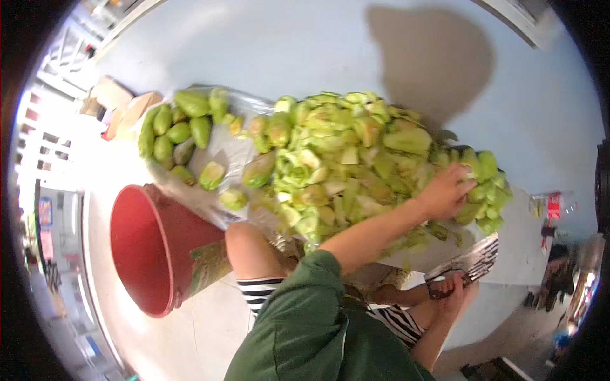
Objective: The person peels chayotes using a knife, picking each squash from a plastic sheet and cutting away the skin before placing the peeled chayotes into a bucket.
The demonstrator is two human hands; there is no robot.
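My left arm reaches across to the right. My left hand [448,192] is closed, its fingers curled against a cluster of green fruit pieces [486,190]; a piece seems to be in its grip, partly hidden by the fingers. Lower down, my right hand [450,293] is wrapped round the handle of a broad-bladed knife [473,260], whose shiny blade with dark stripes points up and right. Left of my left hand spreads a large heap of cut pale-green fruit [349,165], with some browned pieces among it.
Whole green fruits, like unripe mangoes [179,132], lie on clear plastic sheeting [225,143] at the left. A red bucket [143,247] lies tipped beside my knee. Cardboard boxes [136,111] stand at the back left. A red-labelled bottle [556,206] is at the right.
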